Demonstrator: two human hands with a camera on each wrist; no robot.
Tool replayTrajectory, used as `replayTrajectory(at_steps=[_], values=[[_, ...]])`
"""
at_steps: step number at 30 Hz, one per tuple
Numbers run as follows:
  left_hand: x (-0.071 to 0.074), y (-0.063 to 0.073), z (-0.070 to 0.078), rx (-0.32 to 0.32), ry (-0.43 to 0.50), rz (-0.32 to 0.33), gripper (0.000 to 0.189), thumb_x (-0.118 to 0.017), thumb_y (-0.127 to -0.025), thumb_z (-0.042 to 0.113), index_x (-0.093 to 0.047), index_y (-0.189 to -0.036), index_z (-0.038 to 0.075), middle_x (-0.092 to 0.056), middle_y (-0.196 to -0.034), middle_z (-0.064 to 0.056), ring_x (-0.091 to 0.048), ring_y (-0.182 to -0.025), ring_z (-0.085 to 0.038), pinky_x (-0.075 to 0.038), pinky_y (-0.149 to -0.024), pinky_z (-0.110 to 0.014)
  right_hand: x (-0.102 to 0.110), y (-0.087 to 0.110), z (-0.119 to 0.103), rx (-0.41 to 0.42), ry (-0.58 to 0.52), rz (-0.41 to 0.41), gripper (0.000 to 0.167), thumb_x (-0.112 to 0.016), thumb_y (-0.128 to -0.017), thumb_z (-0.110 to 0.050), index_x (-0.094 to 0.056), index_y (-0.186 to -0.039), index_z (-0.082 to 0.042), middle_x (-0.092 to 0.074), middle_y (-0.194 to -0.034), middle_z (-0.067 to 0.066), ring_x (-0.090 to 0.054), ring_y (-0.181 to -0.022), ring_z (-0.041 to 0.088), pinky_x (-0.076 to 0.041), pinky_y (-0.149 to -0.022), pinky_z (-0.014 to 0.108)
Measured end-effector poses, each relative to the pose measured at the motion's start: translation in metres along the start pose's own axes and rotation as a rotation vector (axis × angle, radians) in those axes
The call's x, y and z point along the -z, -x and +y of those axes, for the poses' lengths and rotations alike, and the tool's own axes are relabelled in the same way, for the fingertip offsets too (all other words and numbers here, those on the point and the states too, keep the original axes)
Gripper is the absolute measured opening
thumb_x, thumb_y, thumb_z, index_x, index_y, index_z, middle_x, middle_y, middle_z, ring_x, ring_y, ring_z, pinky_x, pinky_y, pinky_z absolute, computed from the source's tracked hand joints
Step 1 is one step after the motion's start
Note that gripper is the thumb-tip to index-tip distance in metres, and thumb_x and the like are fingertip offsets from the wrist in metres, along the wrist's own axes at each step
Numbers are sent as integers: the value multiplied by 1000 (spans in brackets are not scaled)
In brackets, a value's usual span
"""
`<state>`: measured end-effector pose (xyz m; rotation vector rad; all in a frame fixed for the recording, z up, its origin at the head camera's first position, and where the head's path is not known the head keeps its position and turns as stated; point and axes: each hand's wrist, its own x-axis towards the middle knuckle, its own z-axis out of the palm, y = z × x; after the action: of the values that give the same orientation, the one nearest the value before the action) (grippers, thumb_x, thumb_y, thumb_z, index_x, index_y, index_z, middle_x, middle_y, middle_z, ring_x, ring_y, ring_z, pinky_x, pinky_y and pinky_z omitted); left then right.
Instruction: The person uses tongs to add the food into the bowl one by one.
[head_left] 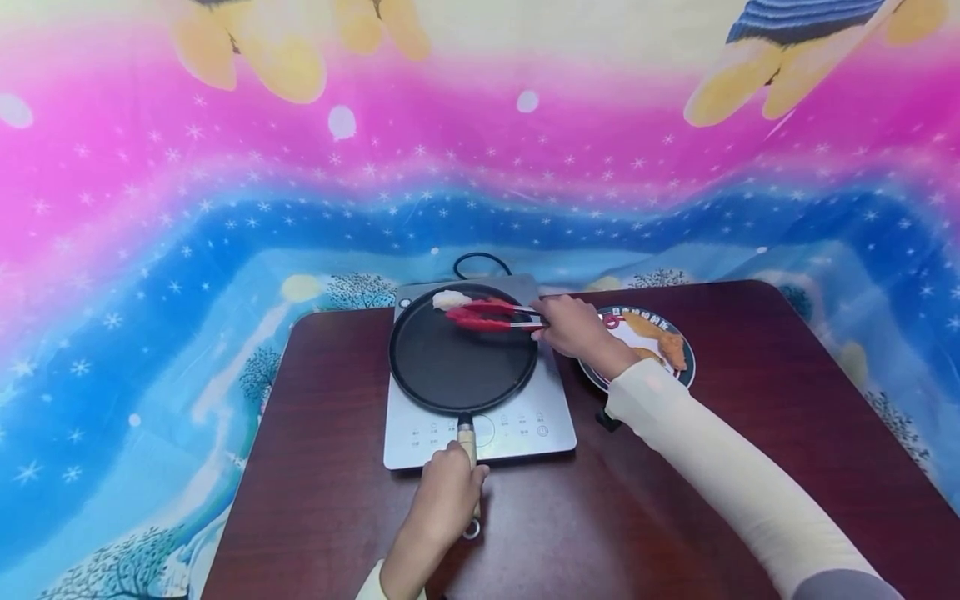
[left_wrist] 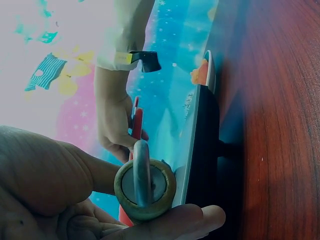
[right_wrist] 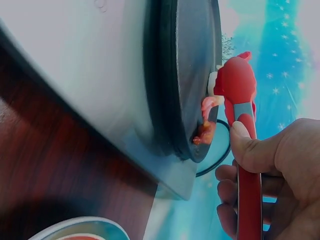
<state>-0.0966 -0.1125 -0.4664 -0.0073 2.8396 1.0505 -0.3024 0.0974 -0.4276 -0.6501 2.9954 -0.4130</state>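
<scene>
A person works over a flat black pan at the centre of the frame, left hand curled round the pan's pale handle in the lower middle, right hand closed about a pair of red tongs reaching in from the right. The tong tips meet a pale piece of food near the pan's far edge, just above mid-frame; whether they pinch it or merely touch it cannot be told. From the right wrist, a pinkish-orange portion shows on the pan just beside the tips, though whether it belongs to the same piece is unclear.

The pan sits on a silver cooktop atop a reddish-brown desk. Right of centre, partly hidden by the right arm, a dark-rimmed plate bears browned pieces.

The step in hand appears to be placing or turning the food, with the left hand steadying the pan; a single moment does not settle which. If it is a placing, the next move calls for easing the tongs apart and drawing them clear without dragging the piece toward the rim. If a turning, it calls for a firm pinch and a small roll of the wrist, while the grip on the handle holds the pan level.
</scene>
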Motion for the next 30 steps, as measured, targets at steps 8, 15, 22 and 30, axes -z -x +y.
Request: replayTrajectory(at_steps=[8, 15, 22, 30], values=[[0, -1, -1, -6, -17, 4, 30, -75, -91, 12, -61, -97, -14, -60, -68, -12, -59, -55, -17, -52, -50, -28, -6, -10, -12, -2, 10, -26, 41, -76, -94, -26, -67, -129, -8, -72, -118, 13, -69, -104, 32, -57, -87, 55], [0, 0, -1, 9, -8, -5, 29, -74, -92, 12, -60, -97, -13, -58, -67, -10, -58, -55, -17, -52, -51, -29, -11, -20, -23, 2, 32, -40, 47, -75, -95, -27, -64, -137, -10, -71, -126, 14, -69, -110, 33, -57, -91, 54], [0, 0, 0, 20, 1, -3, 29, -74, -92, 12, -60, -98, -13, -57, -67, -10, -58, -53, -17, -51, -50, -28, -9, -29, -38, 2, 80, -64, 58, -74, -96, -28, -55, -149, -15, -69, -130, 16, -66, -113, 33, -57, -91, 52], [0, -1, 1, 33, -9, -3, 29, -75, -91, 12, -60, -97, -12, -58, -67, -10, -58, -54, -17, -51, -49, -28, -13, -33, -47, 5, 105, -50, 59, -74, -96, -27, -53, -150, -14, -67, -133, 17, -66, -116, 32, -58, -93, 51]])
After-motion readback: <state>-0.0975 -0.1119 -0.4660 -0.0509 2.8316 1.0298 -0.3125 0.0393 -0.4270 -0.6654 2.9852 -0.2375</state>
